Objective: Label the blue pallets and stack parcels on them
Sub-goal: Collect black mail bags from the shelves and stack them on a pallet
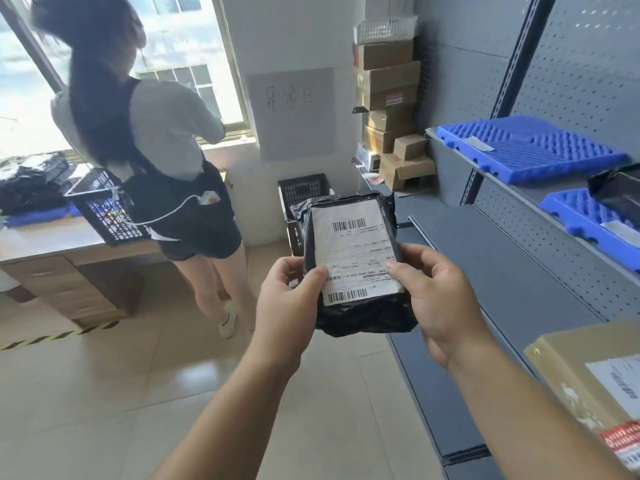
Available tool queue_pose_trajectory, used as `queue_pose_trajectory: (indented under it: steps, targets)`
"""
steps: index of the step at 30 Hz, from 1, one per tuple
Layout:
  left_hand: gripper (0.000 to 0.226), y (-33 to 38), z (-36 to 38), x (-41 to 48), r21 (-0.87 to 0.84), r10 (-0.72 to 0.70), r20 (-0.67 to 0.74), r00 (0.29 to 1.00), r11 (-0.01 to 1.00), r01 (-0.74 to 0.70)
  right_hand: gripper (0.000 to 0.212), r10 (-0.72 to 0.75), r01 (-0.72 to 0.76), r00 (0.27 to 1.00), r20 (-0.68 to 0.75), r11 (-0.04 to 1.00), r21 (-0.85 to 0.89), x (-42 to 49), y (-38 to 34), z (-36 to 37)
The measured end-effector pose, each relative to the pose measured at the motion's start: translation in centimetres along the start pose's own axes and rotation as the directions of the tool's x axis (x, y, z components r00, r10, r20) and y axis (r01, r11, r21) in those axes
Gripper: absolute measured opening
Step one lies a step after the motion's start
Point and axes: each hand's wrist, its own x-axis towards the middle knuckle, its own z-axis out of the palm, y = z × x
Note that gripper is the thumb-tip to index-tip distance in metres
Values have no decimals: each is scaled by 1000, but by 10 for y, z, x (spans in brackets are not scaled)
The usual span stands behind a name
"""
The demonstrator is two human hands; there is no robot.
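Holds a black parcel (353,251) upright in the aisle, label towards the camera, well short of any pallet. Grips it with the left hand (289,292), thumb pressed on the label's lower left, fingers curled behind. Clamps the right hand (438,299) round the lower right edge in the same way. Looks like the label-reading step, ahead of stacking.

To do it well: lift the thumbs clear of the barcodes and printed lines, pull the slack film flat for a clean read, then match it against the tag on a pallet. Cannot make out the print on those small pale tags at this size. Support the soft bag from beneath on the swing to the right. Lay it flat, label up, square to the ribbed top.

For room: aim for the upper blue pallet (530,150), bare-topped apart from its tag. Expect less space on the lower blue pallet (585,220), partly taken by another black parcel (616,192). Mind the front edge of the grey shelf (512,265) just beside the right hand, and the cardboard box (581,368) near the right forearm. Plenty of open floor below the hands. Stands well apart from the other person (152,133) at the desk on the left, and short of the black crate (304,188) beyond the parcel.
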Motion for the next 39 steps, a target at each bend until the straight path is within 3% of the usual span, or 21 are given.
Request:
queue_pose_trajectory:
  steps: [10, 15, 19, 23, 32, 39]
  targets:
    - [6, 16, 61, 102, 8, 3, 213, 977, 1000, -5, 18, -119, 105, 974, -191, 991, -83, 73, -13, -15]
    - [16, 26, 121, 125, -1, 36, 334, 942, 999, -38, 25, -192, 150, 940, -283, 975, -161, 98, -34, -56]
    - [1, 35, 173, 136, -10, 62, 414, 908, 998, -64, 26, -262, 192, 903, -340, 955, -225, 112, -56, -93]
    - [3, 42, 231, 140, -28, 109, 507, 855, 994, -110, 29, -321, 208, 862, -393, 930, -305, 118, -76, -136]
    - [16, 28, 349, 130, 6, 101, 715, 692, 989, -151, 26, -351, 140, 706, -615, 920, -365, 108, -95, -219]
    - [23, 37, 430, 121, 1, 168, 866, 471, 941, -338, 30, -378, 49, 462, -802, 914, -403, 99, -110, -259]
